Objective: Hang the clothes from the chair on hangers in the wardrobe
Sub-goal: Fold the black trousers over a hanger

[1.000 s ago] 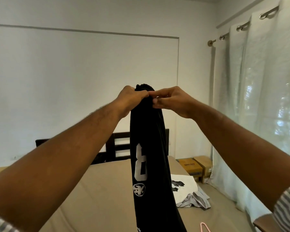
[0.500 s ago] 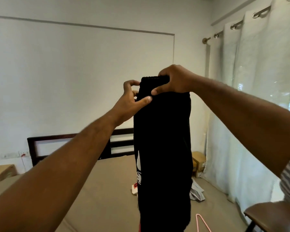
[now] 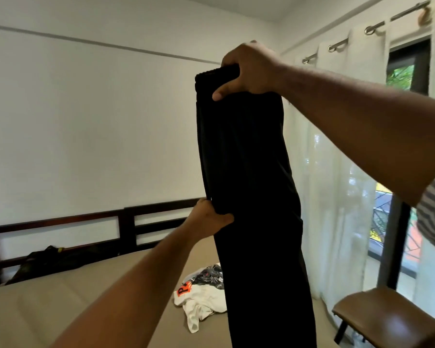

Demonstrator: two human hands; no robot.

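Black trousers (image 3: 246, 172): matte, smooth knit fabric, ribbed elastic waistband at top, folded lengthwise into one long narrow column. Held vertically in the air above the bed (image 3: 60, 297), lower end running out of view at the bottom edge. No print visible on the facing side.

Right hand (image 3: 249, 69): closed over the waistband, fingers wrapped behind, thumb pressed on the front face. Carries the garment from the top.

Left hand (image 3: 208, 217): pinched on the left edge of the trousers about midway down, thumb in front, fingers behind the fabric.

Bed below the trousers: tan, flat, smooth cover; dark wooden slatted headboard (image 3: 126, 222) against the white wall. White printed T-shirt (image 3: 198, 297) lying crumpled on the bed, just left of the trousers' lower part. Dark bundle (image 3: 48, 259) on the bed near the headboard.

Right of the trousers: sheer white curtains (image 3: 336, 197) on a metal rod, and a brown glossy chair (image 3: 387, 320) beside the bed.
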